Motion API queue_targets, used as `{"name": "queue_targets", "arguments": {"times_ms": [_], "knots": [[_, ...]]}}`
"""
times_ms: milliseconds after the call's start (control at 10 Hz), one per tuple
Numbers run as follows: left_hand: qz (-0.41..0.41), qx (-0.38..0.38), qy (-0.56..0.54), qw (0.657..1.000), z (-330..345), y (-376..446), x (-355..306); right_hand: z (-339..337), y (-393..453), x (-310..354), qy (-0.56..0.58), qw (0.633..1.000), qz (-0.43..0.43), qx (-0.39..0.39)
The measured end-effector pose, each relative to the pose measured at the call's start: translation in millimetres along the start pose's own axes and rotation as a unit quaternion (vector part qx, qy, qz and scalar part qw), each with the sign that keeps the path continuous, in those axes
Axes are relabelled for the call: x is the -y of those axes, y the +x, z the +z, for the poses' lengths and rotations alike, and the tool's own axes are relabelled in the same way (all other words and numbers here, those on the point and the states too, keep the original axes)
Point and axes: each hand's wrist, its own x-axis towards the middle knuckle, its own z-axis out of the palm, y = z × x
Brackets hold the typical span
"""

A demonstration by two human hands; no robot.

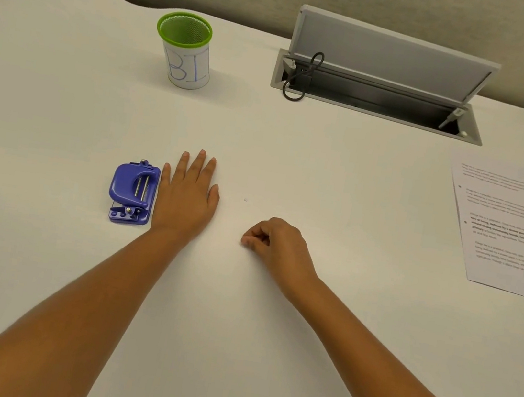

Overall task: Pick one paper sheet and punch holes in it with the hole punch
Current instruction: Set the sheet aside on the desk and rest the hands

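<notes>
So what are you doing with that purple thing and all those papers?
Nothing is being punched yet. The left hand lies flat on the desk right beside the purple hole punch, and the right hand rests loosely curled, holding nothing. The printed paper sheets wait untouched at the far right. A green-rimmed cup stands behind.

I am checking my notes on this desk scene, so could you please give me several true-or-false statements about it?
1. The purple plastic hole punch lies beside the left hand. True.
2. The right hand holds a printed paper sheet. False: the printed paper sheets lie untouched at the desk's right edge.
3. The green-rimmed mesh pen cup stands upright. True.
4. The grey desk cable hatch is closed. False: its lid is raised.
</notes>
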Motion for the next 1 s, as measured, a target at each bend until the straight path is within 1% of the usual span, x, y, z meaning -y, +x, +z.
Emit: {"name": "queue_targets", "arguments": {"times_ms": [400,700,900,1000], "knots": [[-0.002,-0.001,0.0,1.0,0,0,0,1,4,-6,-0.007,0.999,-0.031,0.001],[-0.001,0.001,0.001,1.0,0,1,0,-6,11,-3,0.028,1.0,-0.01,0.006],[0.001,0.002,0.005,1.0,0,1,0,-4,4,-8,0.022,0.999,-0.038,0.007],[0.001,0.001,0.003,1.0,1,1,1,-3,-6,-10,0.039,0.997,-0.049,0.034]]}}
